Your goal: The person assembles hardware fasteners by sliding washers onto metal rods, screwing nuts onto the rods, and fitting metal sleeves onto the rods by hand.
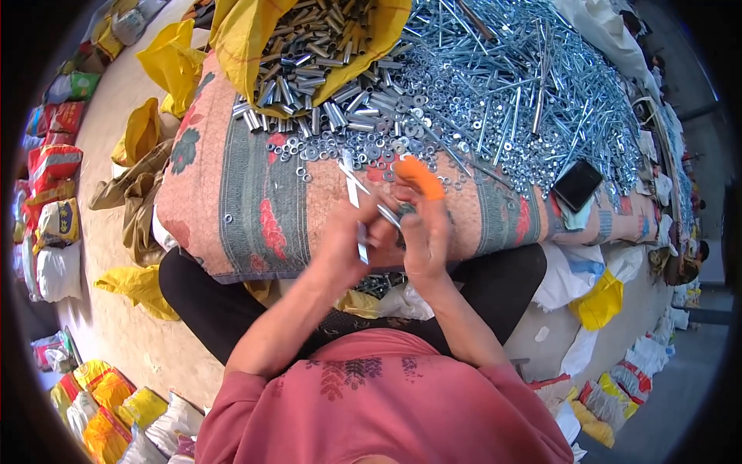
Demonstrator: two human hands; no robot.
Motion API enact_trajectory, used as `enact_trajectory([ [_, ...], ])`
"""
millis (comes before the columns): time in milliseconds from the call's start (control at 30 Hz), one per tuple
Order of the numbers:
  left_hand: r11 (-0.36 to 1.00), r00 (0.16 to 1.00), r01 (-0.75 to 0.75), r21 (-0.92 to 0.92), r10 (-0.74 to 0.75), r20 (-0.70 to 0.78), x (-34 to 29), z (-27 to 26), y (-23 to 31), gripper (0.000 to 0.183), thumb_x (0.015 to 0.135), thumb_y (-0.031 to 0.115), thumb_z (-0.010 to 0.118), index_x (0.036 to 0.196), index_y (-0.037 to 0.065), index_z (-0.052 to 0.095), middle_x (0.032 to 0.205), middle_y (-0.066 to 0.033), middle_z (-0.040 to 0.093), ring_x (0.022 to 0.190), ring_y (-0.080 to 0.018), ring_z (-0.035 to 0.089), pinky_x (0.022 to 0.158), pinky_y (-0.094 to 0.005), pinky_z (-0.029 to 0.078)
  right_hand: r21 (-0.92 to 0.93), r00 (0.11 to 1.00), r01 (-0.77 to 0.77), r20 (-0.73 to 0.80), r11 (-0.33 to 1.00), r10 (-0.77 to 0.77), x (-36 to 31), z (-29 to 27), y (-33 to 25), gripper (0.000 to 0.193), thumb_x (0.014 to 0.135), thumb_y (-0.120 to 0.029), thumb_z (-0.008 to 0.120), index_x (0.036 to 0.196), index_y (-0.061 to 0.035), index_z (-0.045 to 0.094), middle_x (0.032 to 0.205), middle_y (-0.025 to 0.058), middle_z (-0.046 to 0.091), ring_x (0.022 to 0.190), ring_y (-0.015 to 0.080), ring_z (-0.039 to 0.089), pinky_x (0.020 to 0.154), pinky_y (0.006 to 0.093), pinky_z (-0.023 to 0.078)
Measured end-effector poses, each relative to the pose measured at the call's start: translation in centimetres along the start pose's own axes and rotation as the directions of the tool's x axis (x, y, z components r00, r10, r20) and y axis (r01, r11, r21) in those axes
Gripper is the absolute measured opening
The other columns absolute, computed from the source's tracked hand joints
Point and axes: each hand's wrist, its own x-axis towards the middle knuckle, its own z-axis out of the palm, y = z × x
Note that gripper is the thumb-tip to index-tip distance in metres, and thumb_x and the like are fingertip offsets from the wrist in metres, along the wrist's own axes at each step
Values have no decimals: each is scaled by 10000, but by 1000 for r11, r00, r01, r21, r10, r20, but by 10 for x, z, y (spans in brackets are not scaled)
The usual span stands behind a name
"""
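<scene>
At a low bench (197, 189) draped in flowered, striped cloth, a left hand (342, 236) and a right hand (425, 236) work close together over the near edge, two slim, shiny pieces between and above the fingers. One, the upright piece (353, 192), runs almost straight away from the body and sticks out at both ends of the left hand's grip. The other, the slanted piece (391, 217), crosses it, running from far left to near right, so that its near end points at the right hand, just beside the thumb. Glare leaves it unclear whether the pair are bolts or strips.

The left hand is the nearer to the crossing and has its fingers curled snugly around the pieces. The right hand is looser: its thumb stands apart from a raised, bent finger in an orange cover (420, 176), and whether its other fingers grip the slanted piece cannot be told.

Directly beyond both hands lies a scatter of washers (371, 152). Short metal tubes (336, 116) spill from a yellow sack (236, 58) at far left, while a heap of long bolts (533, 93) spreads at far right. A dark phone (577, 185) rests well apart, right of the right hand.
</scene>
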Motion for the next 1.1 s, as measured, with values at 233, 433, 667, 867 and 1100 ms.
enact_trajectory([
  [233, 991, 992, -119, -67, 117, -37, 6, -6, 20, 154, 874, 170, 537, 932, 27, 531, 832, -54, 570, 700, -148, 566, 561, -286, 486, -185, 999, -54, -4, 981, 54, 36, -32, 0, 394, 876, -268, 540, 1153, 8, 497, 1038, 155, 550, 895, 239, 549, 787, 356, 440],
  [433, -34, 649, -225, 974, 741, 176, 63, -38, 74, 281, 830, 264, 602, 885, 17, 481, 637, -155, 585, 486, -308, 546, 500, -394, 475, -943, 993, -62, -90, 327, -73, 90, -93, 38, 476, 757, -110, 646, 1186, -19, 461, 967, 191, 496, 787, 347, 567, 671, 425, 478],
  [667, -375, 695, 245, 894, 711, 108, 73, -44, 83, 314, 778, 268, 637, 872, 28, 458, 699, -207, 617, 700, -387, 610, 621, -459, 472, -870, 990, -140, -119, 473, 74, 102, -119, 45, 517, 731, -1, 565, 1231, -62, 449, 834, 168, 540, 677, 328, 584, 598, 413, 464],
  [867, -143, 664, -144, 979, 720, 203, 68, -60, 91, 203, 756, 180, 646, 788, 18, 528, 671, -177, 601, 548, -316, 581, 496, -400, 445, -384, 928, -320, -313, 866, 204, 82, -127, 27, 307, 824, -82, 468, 1104, -45, 589, 604, 18, 510, 542, 89, 444, 512, 257, 372],
  [1100, 985, 989, -61, 161, 81, -123, 38, -27, 69, 135, 872, 167, 577, 813, 55, 529, 556, 35, 419, 381, -12, 274, 309, -160, 196, -184, 956, -262, 86, 947, 281, 5, -33, -18, 226, 864, -62, 518, 1072, -55, 607, 606, -49, 439, 547, 28, 378, 487, 211, 323],
])
